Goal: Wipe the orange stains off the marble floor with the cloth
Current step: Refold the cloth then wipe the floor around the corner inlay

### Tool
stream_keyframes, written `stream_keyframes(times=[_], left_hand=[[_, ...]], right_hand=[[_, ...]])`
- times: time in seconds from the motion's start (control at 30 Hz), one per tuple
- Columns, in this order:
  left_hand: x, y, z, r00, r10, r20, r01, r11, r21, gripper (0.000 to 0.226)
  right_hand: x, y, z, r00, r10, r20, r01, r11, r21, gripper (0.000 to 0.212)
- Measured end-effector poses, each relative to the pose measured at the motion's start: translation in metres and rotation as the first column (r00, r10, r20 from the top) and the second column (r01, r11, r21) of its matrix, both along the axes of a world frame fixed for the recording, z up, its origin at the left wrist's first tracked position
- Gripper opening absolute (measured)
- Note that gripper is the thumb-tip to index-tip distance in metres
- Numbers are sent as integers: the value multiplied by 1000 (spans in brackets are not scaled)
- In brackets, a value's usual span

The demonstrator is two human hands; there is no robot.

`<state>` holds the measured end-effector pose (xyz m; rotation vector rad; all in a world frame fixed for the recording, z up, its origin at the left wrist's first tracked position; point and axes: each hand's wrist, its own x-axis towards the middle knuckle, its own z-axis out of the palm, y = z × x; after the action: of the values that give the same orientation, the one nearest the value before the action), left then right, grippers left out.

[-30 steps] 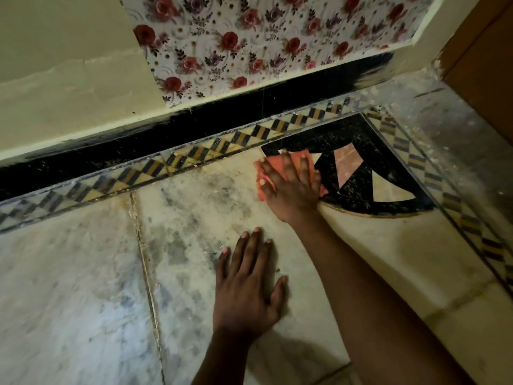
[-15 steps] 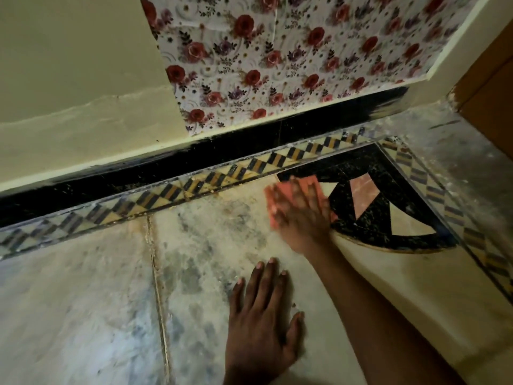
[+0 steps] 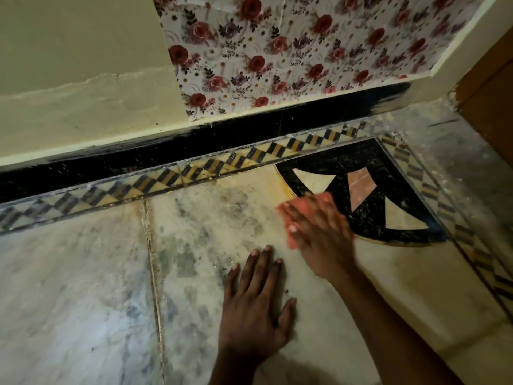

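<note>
Fingers of the right hand [image 3: 319, 234] lie fairly straight on top of the cloth [image 3: 301, 211], pressing it flat to the floor [image 3: 83, 287] rather than gripping it; blur hides finer detail. That flat press likely spreads force over the cloth for scrubbing. It sits at the curved edge of the black inlay [image 3: 369, 218], where an orange stain [image 3: 286, 187] runs along the inlay's rim just beyond the cloth. Left hand [image 3: 255, 304] rests open, palm down, fingers spread on the marble just near the right, probably as a brace for the leaning body. More orange shows along the checkered border [image 3: 194, 173], so wiping seems unfinished.
</note>
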<state>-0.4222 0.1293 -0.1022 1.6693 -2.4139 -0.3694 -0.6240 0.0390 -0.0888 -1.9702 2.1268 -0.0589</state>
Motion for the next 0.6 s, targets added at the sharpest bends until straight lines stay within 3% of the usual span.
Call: stream_keyframes(times=[0.07, 0.17, 0.2, 0.27, 0.33, 0.4, 0.5, 0.6], left_hand=[[0, 0, -1, 1000, 1, -7, -1, 1000, -3, 74], [0, 1, -1, 1000, -4, -15, 3, 1000, -20, 75], [2, 0, -2, 1000, -4, -16, 4, 1000, -28, 75], [1, 0, -2, 1000, -11, -14, 11, 1000, -27, 75], [1, 1, -2, 1000, -10, -9, 9, 1000, -25, 75], [0, 0, 0, 1000, -6, -4, 6, 1000, -12, 74], [0, -1, -1, 1000, -4, -6, 4, 1000, 0, 74], [0, 1, -2, 1000, -5, -2, 5, 1000, -10, 74]], right_hand=[[-19, 7, -1, 983, -183, 17, 182, 983, 16, 56], [-13, -51, -8, 867, -483, 121, 481, 876, 49, 56], [-2, -73, -8, 852, -502, 145, 495, 865, 83, 57], [17, -95, -4, 914, -389, 117, 375, 919, 121, 58], [23, -75, -2, 984, -163, 78, 153, 982, 115, 56], [13, -22, -2, 998, -49, 50, 47, 999, 23, 54], [-14, 43, -3, 981, -194, 23, 194, 981, 3, 59], [-15, 19, -7, 898, -434, 66, 433, 901, 32, 57]])
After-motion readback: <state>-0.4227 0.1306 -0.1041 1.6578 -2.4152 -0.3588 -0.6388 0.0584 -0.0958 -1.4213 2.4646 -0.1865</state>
